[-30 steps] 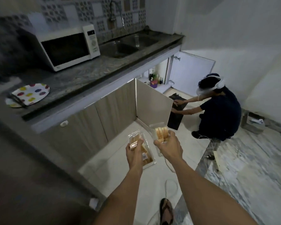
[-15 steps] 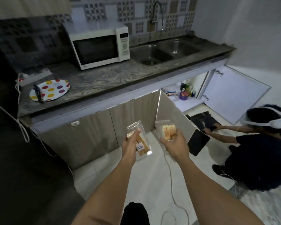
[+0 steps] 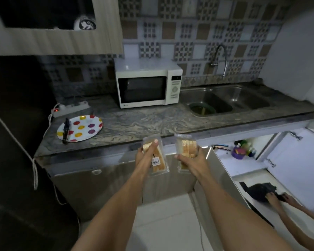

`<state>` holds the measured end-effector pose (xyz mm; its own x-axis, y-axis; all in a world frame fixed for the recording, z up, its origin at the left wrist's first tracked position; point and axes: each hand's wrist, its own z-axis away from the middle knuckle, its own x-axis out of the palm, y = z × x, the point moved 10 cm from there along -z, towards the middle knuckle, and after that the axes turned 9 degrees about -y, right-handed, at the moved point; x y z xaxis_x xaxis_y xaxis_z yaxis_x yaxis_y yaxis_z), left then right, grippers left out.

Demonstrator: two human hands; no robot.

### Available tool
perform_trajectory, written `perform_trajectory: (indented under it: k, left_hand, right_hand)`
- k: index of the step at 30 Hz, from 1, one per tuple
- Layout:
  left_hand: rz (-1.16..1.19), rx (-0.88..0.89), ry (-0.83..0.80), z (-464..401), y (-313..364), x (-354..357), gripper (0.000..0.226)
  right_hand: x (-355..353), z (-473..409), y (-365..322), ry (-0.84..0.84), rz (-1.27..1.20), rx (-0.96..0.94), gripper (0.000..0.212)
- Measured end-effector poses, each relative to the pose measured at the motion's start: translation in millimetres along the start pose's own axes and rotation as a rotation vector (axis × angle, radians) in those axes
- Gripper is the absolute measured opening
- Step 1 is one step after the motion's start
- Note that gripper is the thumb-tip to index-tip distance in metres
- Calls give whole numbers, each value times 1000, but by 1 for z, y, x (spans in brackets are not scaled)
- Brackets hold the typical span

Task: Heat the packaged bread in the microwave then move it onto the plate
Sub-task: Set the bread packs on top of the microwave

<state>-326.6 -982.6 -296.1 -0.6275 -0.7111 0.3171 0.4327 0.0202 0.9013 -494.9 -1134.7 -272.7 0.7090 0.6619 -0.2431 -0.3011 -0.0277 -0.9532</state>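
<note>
Bare desk (image 3: 152, 122) stretch centre frame between plate (image 3: 83, 128) at left and sink (image 3: 223, 103) at right gives open passage to shut microwave (image 3: 147, 86); black tool (image 3: 65, 130) lies across plate's left side.

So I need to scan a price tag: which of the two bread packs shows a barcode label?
The bread pack in the left hand: that pack has a white barcode sticker facing the camera. The pack in the right hand shows none.

From here I can't read the barcode label (image 3: 155, 161) right of my left hand (image 3: 145, 156), and my thumb hides part of that bread pack (image 3: 157, 160).
</note>
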Motion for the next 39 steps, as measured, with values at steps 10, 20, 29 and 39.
perform_trajectory:
  k: [10,20,29,39]
  left_hand:
    - [-136,123,27,-142,159,11,93]
    - [-166,181,133,-299,270,13,68]
    - [-255,193,311,-421,350,9,68]
    - [-445,162,391,-507,389,1,85]
  right_hand:
    - [11,-171,-134,-72,-6,-131,91]
    - [12,-345,-222,-40,69,-198,106]
    - [35,-501,-302,-102,204,-305,97]
    - [56,-596,-324,-8,371,-261,85]
